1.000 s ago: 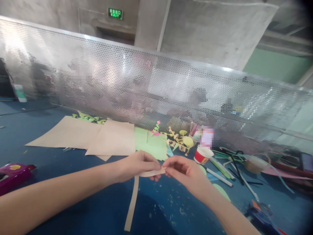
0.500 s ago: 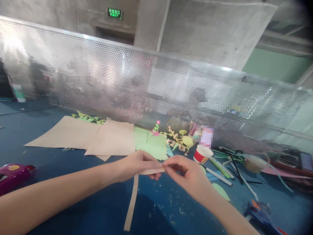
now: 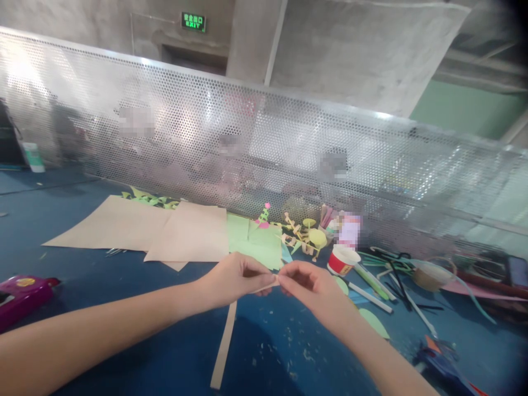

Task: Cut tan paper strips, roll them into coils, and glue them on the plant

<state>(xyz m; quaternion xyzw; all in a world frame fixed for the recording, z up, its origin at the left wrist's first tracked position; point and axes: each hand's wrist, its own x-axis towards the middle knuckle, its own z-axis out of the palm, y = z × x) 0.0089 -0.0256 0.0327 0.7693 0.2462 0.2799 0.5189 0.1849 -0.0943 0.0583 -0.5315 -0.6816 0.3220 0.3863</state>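
a paper strip [image 3: 225,346], pale brown, is pinched between two bare hands above a blue table [image 3: 165,360]. the left hand [image 3: 235,280] grips it between thumb and curled fingers; the right hand [image 3: 311,283] nips its end with thumb and forefinger, the fingertips of both nearly meeting. over the last second the part between the hands has turned from a broad band to a thin sliver, and the left fingertips have risen slightly. the change suggests close work at the strip's tip, with the long tail left alone; whether a crease has formed is hidden by the fingers. the tail drops from below the left hand toward the near edge of view. beyond lie brown sheets [image 3: 193,234] and green sheets [image 3: 262,247], with a cup [image 3: 344,260] past the right hand.
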